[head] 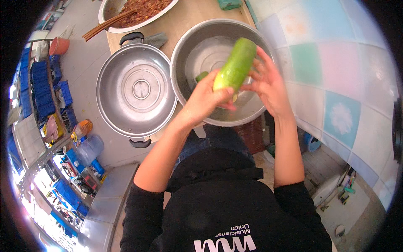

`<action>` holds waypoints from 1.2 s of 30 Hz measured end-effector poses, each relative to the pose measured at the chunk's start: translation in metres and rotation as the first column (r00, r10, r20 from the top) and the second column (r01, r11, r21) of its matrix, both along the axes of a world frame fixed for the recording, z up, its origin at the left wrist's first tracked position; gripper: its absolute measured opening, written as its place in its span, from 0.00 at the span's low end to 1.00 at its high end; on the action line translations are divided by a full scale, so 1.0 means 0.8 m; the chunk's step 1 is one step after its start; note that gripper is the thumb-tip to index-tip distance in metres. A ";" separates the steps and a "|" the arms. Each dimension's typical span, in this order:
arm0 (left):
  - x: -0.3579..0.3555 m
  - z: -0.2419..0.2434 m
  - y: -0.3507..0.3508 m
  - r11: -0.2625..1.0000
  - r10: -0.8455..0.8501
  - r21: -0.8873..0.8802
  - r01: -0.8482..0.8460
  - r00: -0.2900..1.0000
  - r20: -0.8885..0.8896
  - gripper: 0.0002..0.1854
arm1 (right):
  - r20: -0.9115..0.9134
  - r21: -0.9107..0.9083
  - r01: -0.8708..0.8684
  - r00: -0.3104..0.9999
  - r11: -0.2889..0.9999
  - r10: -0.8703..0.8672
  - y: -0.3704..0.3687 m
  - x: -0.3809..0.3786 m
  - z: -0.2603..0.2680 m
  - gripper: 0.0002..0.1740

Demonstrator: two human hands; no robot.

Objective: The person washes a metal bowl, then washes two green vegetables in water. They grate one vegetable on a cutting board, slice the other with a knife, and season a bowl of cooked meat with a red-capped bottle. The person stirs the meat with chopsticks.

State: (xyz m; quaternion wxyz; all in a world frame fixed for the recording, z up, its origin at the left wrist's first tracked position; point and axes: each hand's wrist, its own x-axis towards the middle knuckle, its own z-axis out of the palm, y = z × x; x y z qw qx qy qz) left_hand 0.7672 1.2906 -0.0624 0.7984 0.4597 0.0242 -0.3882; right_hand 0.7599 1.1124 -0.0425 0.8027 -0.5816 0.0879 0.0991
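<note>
A thick green gourd-like vegetable [236, 64] is tilted above a round metal basin [217, 26] that appears to hold water. Its pale lower end is gripped by my left hand [209, 97], thumb across the near side. My right hand [269, 83] is at its right side, fingers spread and seemingly touching it near the upper part; whether they press on it is hard to tell. Another green piece [201, 76] lies inside the basin, partly hidden by the held vegetable and my left hand.
Left of the basin, a two-handled metal pan [116, 91] stands on the wooden table [176, 17]. Behind it are a grey cloth [156, 40] and a bowl [103, 19] of reddish food with chopsticks [108, 24]. The tiled wall [338, 67] rises at the right.
</note>
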 end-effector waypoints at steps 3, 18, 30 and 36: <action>0.019 -0.032 -0.002 0.967 0.161 0.204 -0.152 0.987 -0.027 0.25 | -0.099 -0.334 0.154 0.975 0.930 -0.198 -0.033 0.022 -0.073 0.19; 0.052 -0.074 -0.045 0.838 -0.150 0.543 0.048 0.978 0.146 0.18 | 0.239 -0.819 0.112 0.958 0.563 0.157 0.035 0.037 -0.107 0.18; 0.036 -0.054 0.017 0.894 0.263 0.346 -0.284 0.959 0.109 0.22 | -0.101 -0.949 -0.208 0.913 0.238 0.394 0.067 -0.042 -0.119 0.39; 0.031 -0.109 -0.004 0.714 0.361 0.573 -0.402 0.913 0.191 0.34 | -0.478 -0.173 -0.164 0.876 0.971 0.062 0.008 0.001 -0.109 0.26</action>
